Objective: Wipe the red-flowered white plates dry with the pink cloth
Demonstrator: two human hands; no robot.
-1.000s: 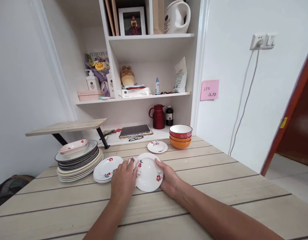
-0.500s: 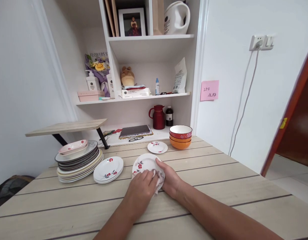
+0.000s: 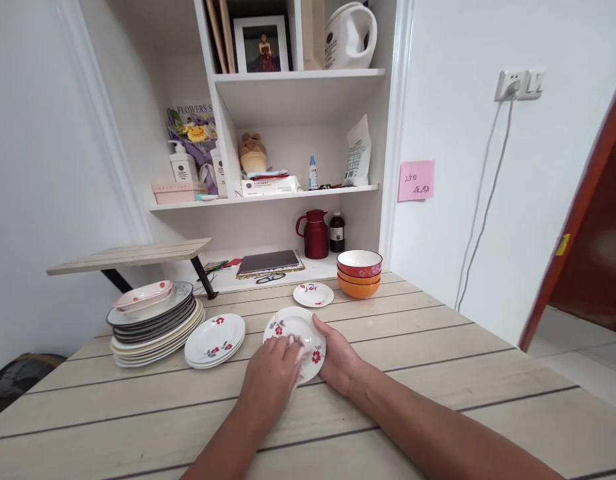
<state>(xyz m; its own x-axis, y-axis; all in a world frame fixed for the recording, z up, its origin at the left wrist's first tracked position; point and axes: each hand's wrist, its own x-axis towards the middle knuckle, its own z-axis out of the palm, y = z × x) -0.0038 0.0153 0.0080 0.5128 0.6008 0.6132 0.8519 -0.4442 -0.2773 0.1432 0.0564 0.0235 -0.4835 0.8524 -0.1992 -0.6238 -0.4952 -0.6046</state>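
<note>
A white plate with red flowers (image 3: 288, 319) is tilted up above the table, its right rim gripped by my right hand (image 3: 338, 357), thumb on the upper face. Pressed to the plate's left and lower part, my left hand (image 3: 272, 370) is closed on a pale cloth (image 3: 299, 357), mostly hidden under the fingers. Left of the hands lies a short stack of matching flowered plates (image 3: 215, 337). Behind the held plate, a single flowered plate (image 3: 313, 294) rests flat on the table.
A tall stack of plates (image 3: 155, 333) topped by pink bowls stands at the left, beside a small raised wooden stand (image 3: 133, 255). Stacked bowls (image 3: 359, 275) sit at the back right. Behind are a laptop (image 3: 268, 262), glasses (image 3: 271, 278) and a red jug (image 3: 316, 235).
My left hand with the cloth has slid left and slightly down across the plate, uncovering the red flower at its lower right. My right hand keeps its grip.
</note>
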